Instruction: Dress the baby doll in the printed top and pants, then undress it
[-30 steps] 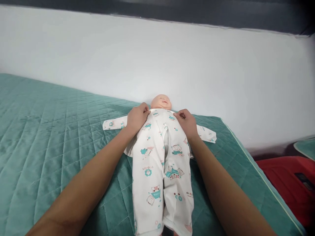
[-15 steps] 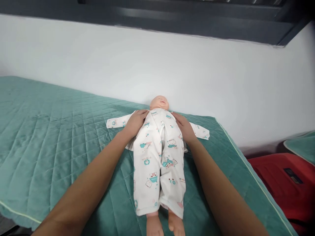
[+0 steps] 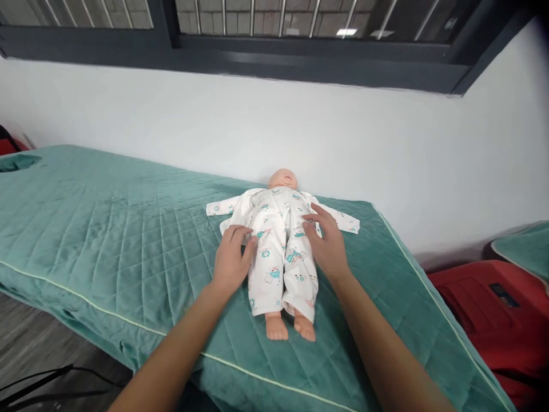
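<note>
A baby doll (image 3: 283, 178) lies on its back, its head by the wall and its bare feet towards me. It wears a white printed top (image 3: 348, 223) with both sleeves spread out sideways, and matching white trousers (image 3: 266, 274) that reach up over its chest. My left hand (image 3: 234, 254) is open beside the trouser leg on the left, fingers curved near the cloth. On the other side my right hand (image 3: 328, 240) is open, fingers apart over the upper trousers. Whether the fingertips touch the cloth I cannot tell.
The doll rests on a green quilted bed cover (image 3: 141, 229) with a pale piped edge. Behind it are a white wall (image 3: 240, 126) and a dark window frame (image 3: 300, 60) with bars. A red case-like object (image 3: 484, 309) stands at the right, and black straps (image 3: 55, 377) lie lower left.
Both hands have drawn back from the doll's shoulders towards its hips and legs. The camera view has tilted up and pulled back, showing more window, bed edge and floor.
</note>
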A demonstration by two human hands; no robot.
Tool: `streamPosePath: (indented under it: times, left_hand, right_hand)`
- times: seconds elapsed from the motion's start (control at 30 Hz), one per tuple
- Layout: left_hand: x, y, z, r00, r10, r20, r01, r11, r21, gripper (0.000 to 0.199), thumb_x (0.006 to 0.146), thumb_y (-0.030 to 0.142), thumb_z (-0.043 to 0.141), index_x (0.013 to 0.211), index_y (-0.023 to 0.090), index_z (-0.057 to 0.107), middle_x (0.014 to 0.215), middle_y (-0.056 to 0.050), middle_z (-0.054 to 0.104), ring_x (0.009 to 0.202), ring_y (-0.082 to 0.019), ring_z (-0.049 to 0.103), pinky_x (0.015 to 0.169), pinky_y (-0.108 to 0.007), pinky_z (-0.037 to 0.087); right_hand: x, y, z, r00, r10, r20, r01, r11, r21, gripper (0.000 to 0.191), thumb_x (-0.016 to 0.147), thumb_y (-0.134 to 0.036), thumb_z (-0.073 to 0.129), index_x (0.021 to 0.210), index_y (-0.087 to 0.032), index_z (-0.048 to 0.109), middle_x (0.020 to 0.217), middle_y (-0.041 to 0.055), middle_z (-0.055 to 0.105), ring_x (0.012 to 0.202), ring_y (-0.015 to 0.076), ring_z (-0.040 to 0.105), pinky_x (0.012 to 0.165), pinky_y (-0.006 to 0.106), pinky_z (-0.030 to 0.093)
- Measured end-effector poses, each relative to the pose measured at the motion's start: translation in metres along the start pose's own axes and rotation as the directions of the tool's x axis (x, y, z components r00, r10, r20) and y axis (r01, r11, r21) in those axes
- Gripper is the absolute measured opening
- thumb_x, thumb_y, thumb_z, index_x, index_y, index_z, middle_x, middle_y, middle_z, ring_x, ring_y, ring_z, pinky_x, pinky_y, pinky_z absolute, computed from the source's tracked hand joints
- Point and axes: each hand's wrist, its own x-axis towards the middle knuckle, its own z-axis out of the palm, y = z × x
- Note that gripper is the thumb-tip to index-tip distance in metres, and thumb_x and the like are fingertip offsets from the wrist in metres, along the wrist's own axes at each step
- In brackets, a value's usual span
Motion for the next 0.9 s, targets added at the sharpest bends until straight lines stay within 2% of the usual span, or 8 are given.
streamPosePath:
  times: [0.07,0.13,0.23,0.33,0.53,0.7,0.8,0.9]
  left_hand:
    - [-0.018,0.013,-0.002,0.989,-0.134,0.055,0.137,0.989,-0.050,0.021,0.095,0.040,0.050,0.098,0.020,0.056,0.097,-0.004,0.061,0.088,-0.018,0.058,0.079,-0.032,0.048]
    - [-0.030,0.020,-0.002,0.970,-0.209,0.128,0.217,0.975,-0.054,0.024,0.094,0.044,0.050,0.093,0.021,0.054,0.090,-0.002,0.061,0.080,-0.017,0.057,0.073,-0.031,0.045]
    - [-0.034,0.021,-0.002,0.947,-0.242,0.212,0.258,0.965,-0.050,0.025,0.097,0.042,0.043,0.089,0.021,0.054,0.085,-0.001,0.062,0.080,-0.017,0.057,0.072,-0.030,0.041]
    - [-0.032,0.019,-0.004,0.933,-0.251,0.256,0.278,0.957,-0.076,0.027,0.098,0.039,0.040,0.085,0.021,0.055,0.081,0.000,0.063,0.077,-0.017,0.057,0.071,-0.030,0.039]
    - [-0.034,0.020,-0.010,0.916,-0.364,0.171,0.384,0.918,-0.099,0.028,0.095,0.039,0.044,0.079,0.020,0.057,0.074,0.001,0.062,0.070,-0.016,0.056,0.067,-0.028,0.038]
    - [-0.039,0.020,-0.012,0.884,-0.460,0.086,0.466,0.882,-0.068,0.029,0.094,0.041,0.045,0.079,0.020,0.057,0.073,0.001,0.063,0.067,-0.015,0.055,0.065,-0.028,0.038]
    - [-0.042,0.020,-0.013,0.888,-0.446,0.112,0.451,0.892,-0.025,0.028,0.094,0.040,0.046,0.078,0.020,0.057,0.071,0.002,0.062,0.067,-0.015,0.055,0.065,-0.028,0.037]
    - [-0.044,0.023,-0.015,0.922,-0.370,0.117,0.377,0.925,-0.047,0.025,0.094,0.039,0.048,0.080,0.021,0.057,0.075,0.001,0.061,0.070,-0.015,0.055,0.067,-0.028,0.040]
  right_hand:
    - [0.009,-0.011,0.009,0.999,-0.009,0.047,0.012,0.998,-0.066,0.015,0.088,-0.033,0.059,0.093,-0.024,0.071,0.141,0.0084,0.055,0.134,0.0277,0.046,0.115,0.051,0.033]
    - [0.018,-0.018,0.019,0.998,-0.006,0.061,0.015,0.989,-0.145,0.013,0.086,-0.033,0.062,0.085,-0.023,0.071,0.140,0.0100,0.056,0.134,0.0304,0.045,0.115,0.054,0.031]
    - [0.024,-0.026,0.032,0.998,0.018,0.054,-0.005,0.976,-0.218,0.014,0.082,-0.034,0.067,0.077,-0.022,0.068,0.137,0.0115,0.057,0.134,0.0334,0.044,0.114,0.055,0.030]
    - [0.023,-0.029,0.038,0.996,0.067,0.057,-0.055,0.980,-0.190,0.016,0.082,-0.035,0.067,0.074,-0.021,0.066,0.140,0.0120,0.055,0.134,0.0328,0.044,0.114,0.054,0.030]
    - [0.024,-0.021,0.031,0.977,0.189,0.098,-0.189,0.982,-0.011,0.016,0.081,-0.036,0.065,0.072,-0.023,0.065,0.143,0.0082,0.054,0.136,0.0304,0.043,0.116,0.054,0.025]
    - [0.026,-0.016,0.023,0.965,0.245,0.089,-0.257,0.951,0.169,0.015,0.082,-0.034,0.061,0.071,-0.023,0.062,0.137,0.0066,0.058,0.128,0.0273,0.051,0.113,0.051,0.030]
    - [0.023,-0.013,0.024,0.975,0.214,0.066,-0.222,0.962,0.157,0.014,0.082,-0.035,0.062,0.074,-0.023,0.061,0.136,0.0061,0.059,0.127,0.0259,0.051,0.114,0.049,0.030]
    - [0.018,-0.011,0.026,0.988,0.147,0.038,-0.151,0.984,0.099,0.013,0.081,-0.035,0.065,0.082,-0.024,0.059,0.135,0.0064,0.058,0.129,0.0255,0.050,0.114,0.048,0.031]
